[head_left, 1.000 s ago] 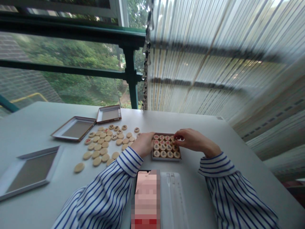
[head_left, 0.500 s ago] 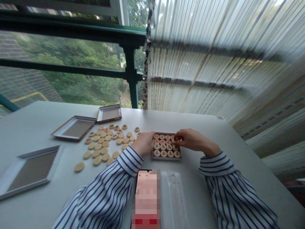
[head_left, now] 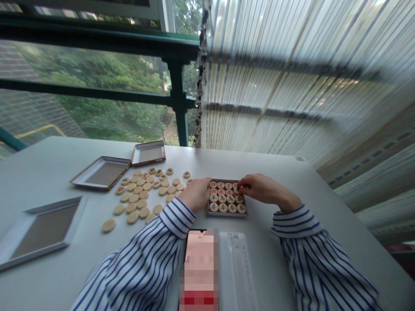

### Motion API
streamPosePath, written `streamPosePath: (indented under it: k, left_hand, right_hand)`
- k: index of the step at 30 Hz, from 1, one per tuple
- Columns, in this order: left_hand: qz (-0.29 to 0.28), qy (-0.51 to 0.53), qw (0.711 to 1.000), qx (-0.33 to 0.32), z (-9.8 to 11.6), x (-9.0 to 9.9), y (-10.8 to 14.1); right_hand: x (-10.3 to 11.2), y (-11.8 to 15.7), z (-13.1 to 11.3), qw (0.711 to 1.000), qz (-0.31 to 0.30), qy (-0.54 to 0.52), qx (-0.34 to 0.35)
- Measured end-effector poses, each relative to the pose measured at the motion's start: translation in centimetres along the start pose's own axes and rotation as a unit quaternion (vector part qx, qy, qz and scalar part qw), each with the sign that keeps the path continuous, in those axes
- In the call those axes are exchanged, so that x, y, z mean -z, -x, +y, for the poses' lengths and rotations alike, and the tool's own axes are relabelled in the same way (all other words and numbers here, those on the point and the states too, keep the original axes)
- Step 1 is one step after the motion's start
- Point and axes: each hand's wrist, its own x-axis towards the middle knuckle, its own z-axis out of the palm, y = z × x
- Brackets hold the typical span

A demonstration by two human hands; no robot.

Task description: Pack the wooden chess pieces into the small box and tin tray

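A shallow box (head_left: 227, 213) stands in front of me, with Chinese chess pieces (head_left: 221, 199) laid face up in rows, some marked red and others black. At its left side is my left hand (head_left: 196, 194), fingers closed against the edge; their tips are partly hidden. My right hand (head_left: 266, 190) reaches in over the far right corner. Its thumb and fingers pinch a Chinese chess piece (head_left: 237, 190) in the right-hand column, partly covered by the fingertips. Left of the box many loose Chinese chess pieces (head_left: 142, 204) are spread over the table, mostly face down.
Three open tray-like box parts, a large one (head_left: 68, 246), a middle one (head_left: 71, 185) and a small one (head_left: 134, 164), lie at the left. A phone (head_left: 198, 268) and a clear plastic case (head_left: 238, 268) lie nearest me on the white table (head_left: 311, 190). String curtains (head_left: 275, 86) hang behind.
Very little differs. The fingers of my right hand have shifted slightly over the piece at the box's far right; my left hand stays at the box's left edge.
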Motion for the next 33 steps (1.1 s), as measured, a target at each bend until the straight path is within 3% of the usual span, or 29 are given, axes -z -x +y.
streamPosePath:
  k: [33]
  left_hand:
    - [-0.016, -0.005, 0.999, 0.027, 0.37, 0.32, 0.02]
  right_hand:
    - [0.59, 0.23, -0.97, 0.999, -0.026, 0.004, -0.024]
